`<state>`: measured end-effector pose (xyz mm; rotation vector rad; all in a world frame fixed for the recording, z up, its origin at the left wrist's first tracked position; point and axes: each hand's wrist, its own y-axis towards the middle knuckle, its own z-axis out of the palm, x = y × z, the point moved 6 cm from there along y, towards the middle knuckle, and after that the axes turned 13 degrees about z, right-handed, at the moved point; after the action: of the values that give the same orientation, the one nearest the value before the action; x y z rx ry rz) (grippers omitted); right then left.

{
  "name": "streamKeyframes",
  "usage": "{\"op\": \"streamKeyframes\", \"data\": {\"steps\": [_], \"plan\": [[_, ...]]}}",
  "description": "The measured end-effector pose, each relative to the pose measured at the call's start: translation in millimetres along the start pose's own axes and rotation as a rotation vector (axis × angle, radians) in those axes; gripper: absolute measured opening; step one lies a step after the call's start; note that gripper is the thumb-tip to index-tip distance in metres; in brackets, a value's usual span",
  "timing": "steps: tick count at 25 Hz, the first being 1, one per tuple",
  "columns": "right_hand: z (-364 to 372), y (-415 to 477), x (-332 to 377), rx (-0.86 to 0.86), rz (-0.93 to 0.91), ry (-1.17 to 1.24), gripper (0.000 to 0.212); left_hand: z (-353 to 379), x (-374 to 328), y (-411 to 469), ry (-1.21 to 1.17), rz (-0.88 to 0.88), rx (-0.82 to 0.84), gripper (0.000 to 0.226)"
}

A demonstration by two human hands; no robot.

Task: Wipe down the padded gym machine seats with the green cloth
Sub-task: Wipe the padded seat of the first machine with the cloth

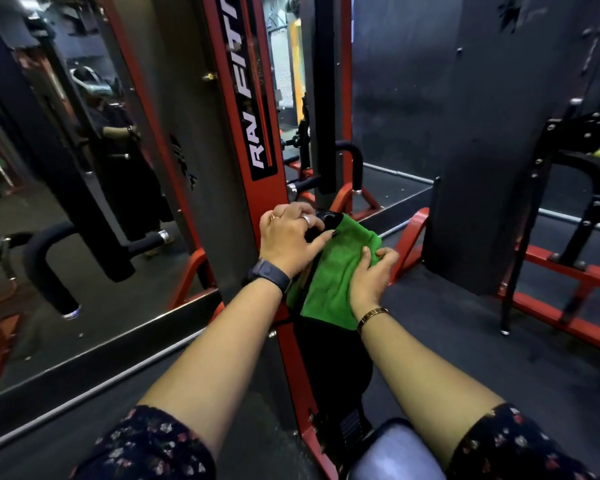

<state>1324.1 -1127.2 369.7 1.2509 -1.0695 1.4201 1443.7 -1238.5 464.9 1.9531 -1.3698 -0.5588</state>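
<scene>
The green cloth (336,271) lies spread over the far end of a narrow black padded seat (329,362) that runs away from me beside a red machine upright (246,109). My right hand (371,278) presses on the cloth's right side, thumb hooked over its edge. My left hand (288,237) rests at the cloth's far left corner, fingers bent around the black end of the pad and touching the cloth. The part of the pad under the cloth is hidden.
A wall mirror (84,168) on the left reflects black foam handles and a person. Red floor frames (568,299) and a black machine column (492,150) stand at right. A black curved handle (354,161) rises behind the seat. Dark rubber flooring lies around.
</scene>
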Motion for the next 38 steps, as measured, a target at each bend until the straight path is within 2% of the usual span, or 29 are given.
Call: {"op": "streamKeyframes", "data": {"steps": [3,5,7,10,13,16,18,21,25,27,29,30,32,35,36,38], "plan": [[9,5,-12,0.000,-0.026,-0.013,0.014,13,27,21,-0.336,0.075,0.113,0.034],[16,10,-18,0.000,-0.065,-0.055,0.014,25,34,30,-0.538,0.060,0.257,0.033],[19,14,-21,-0.020,-0.113,-0.088,0.014,36,31,32,-0.644,0.061,0.391,0.033],[21,12,-22,-0.064,-0.146,-0.153,0.021,47,33,32,-0.738,0.062,0.415,0.036],[27,-3,-25,-0.082,-0.176,-0.244,0.058,51,38,29,-0.751,0.054,0.389,0.043],[46,-24,-40,0.093,-0.171,-0.437,0.099,51,39,28,-0.766,0.074,0.365,0.046],[52,-36,-40,0.141,-0.289,-0.584,0.109,51,38,27,-0.762,0.086,0.352,0.045],[61,-41,-22,0.125,-0.467,-0.650,0.102,53,39,26,-0.784,0.079,0.367,0.045],[72,-30,11,0.075,-0.357,-0.564,0.086,52,42,25,-0.900,-0.017,0.350,0.045],[74,-38,14,0.070,-0.500,-0.598,0.084,50,42,25,-0.938,-0.071,0.323,0.042],[68,-53,-7,0.092,-0.657,-0.632,0.083,52,39,25,-0.973,-0.052,0.353,0.042],[62,-57,-24,0.103,-0.669,-0.632,0.082,54,39,25,-0.986,-0.028,0.370,0.043],[47,-50,-47,0.116,-0.483,-0.547,0.085,57,41,25,-0.985,-0.017,0.349,0.041],[52,-22,-28,0.078,-0.131,-0.377,0.082,58,43,24,-0.960,-0.031,0.332,0.037],[58,-17,-12,0.059,-0.114,-0.397,0.082,57,42,24,-0.964,-0.022,0.331,0.036],[70,-26,8,0.070,-0.259,-0.468,0.084,56,43,23,-0.969,-0.007,0.334,0.038]]}}
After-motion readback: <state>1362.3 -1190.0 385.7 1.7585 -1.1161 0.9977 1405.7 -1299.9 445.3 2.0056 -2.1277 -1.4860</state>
